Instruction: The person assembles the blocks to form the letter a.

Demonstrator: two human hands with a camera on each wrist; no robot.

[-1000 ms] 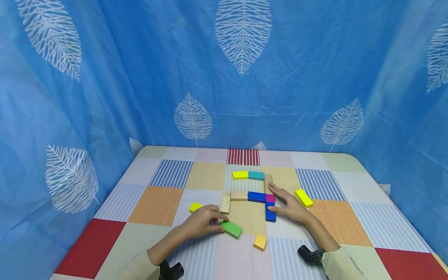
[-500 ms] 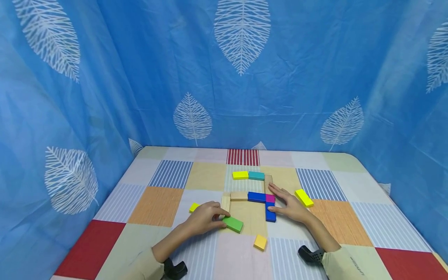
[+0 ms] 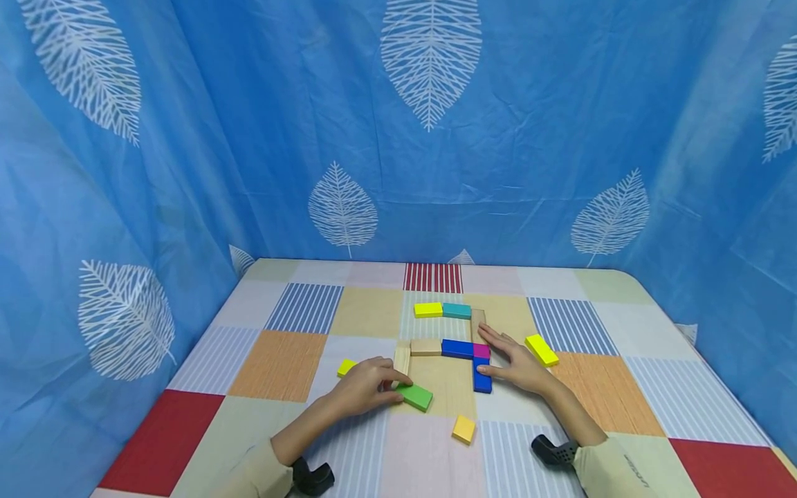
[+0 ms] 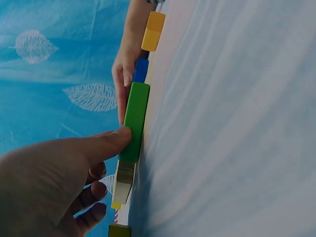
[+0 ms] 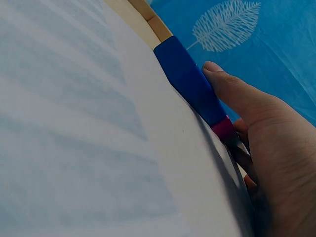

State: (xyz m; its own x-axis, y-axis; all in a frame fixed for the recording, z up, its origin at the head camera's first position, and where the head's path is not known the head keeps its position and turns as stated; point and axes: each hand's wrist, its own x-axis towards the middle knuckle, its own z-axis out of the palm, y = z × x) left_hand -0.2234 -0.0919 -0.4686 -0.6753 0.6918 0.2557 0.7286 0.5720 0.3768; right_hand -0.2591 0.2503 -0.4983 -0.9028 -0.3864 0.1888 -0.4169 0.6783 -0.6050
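Note:
Thumb and fingertips of my left hand (image 3: 367, 387) pinch the left end of a green wooden block (image 3: 417, 397). That block lies flat at the near end of a plain wood block (image 3: 402, 356); in the left wrist view the two seem to touch. My right hand (image 3: 513, 363) rests with its thumb on the near blue block (image 3: 481, 384) and its outstretched fingers by an upright-running plain block (image 3: 477, 319). Between these sits a magenta block (image 3: 481, 351). A second blue block (image 3: 457, 348) and another plain block (image 3: 426, 347) continue the row leftward.
A yellow block (image 3: 427, 310) and a teal block (image 3: 457, 310) lie end to end at the back. Loose blocks are a yellow one (image 3: 542, 350) on the right, a yellow one (image 3: 345, 366) partly behind the left hand, and an orange-yellow one (image 3: 463, 429) in front.
Over the last second my left hand has shifted the green block slightly away from me, up to the plain block's near end. The right hand has stayed in place.

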